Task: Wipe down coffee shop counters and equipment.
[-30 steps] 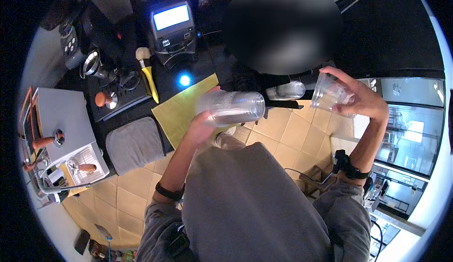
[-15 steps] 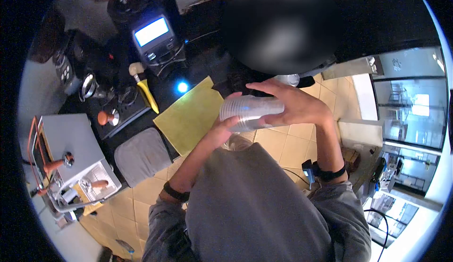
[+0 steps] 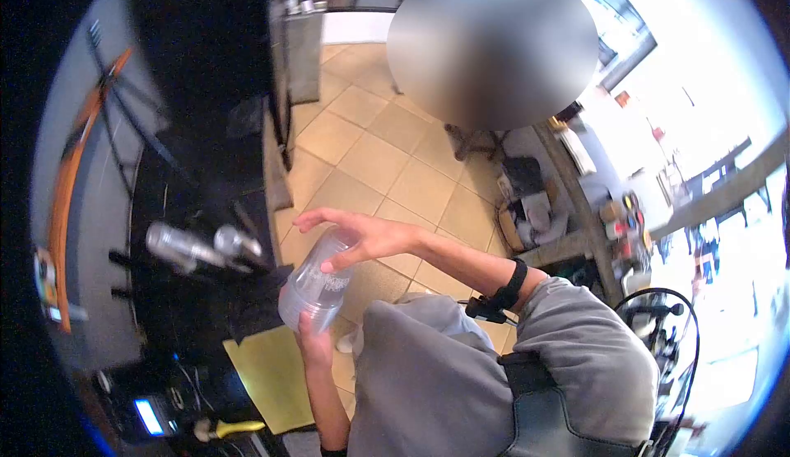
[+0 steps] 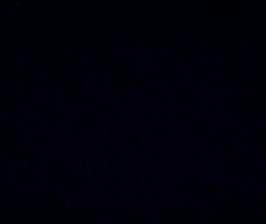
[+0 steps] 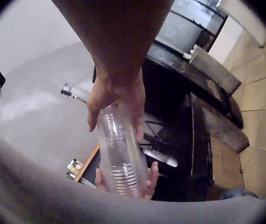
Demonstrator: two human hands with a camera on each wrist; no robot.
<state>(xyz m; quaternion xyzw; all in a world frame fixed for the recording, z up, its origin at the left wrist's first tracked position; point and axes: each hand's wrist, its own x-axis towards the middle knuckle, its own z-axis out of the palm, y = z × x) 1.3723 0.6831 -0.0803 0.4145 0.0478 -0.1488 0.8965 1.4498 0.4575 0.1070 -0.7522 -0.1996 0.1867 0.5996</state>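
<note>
A stack of nested clear plastic cups with white printing is held between both hands in front of the body, above the counter's edge. My left hand grips its ridged rim end from below; in the right wrist view the left fingers show on either side of the rims. Over the base end lies my right hand, thumb on one side and fingers on the other. The right wrist view shows this right hand round the top of the cups. The left wrist view is black.
On the dark counter lie two more clear cup shapes, blurred. A yellow cloth hangs at the counter's edge near a yellow-handled brush and a lit screen. Tiled floor extends ahead, with shelving to the right.
The right hand has brought its separate clear cups onto the left hand's stack, and both hands now hold it together. The head view has swung to the right.
</note>
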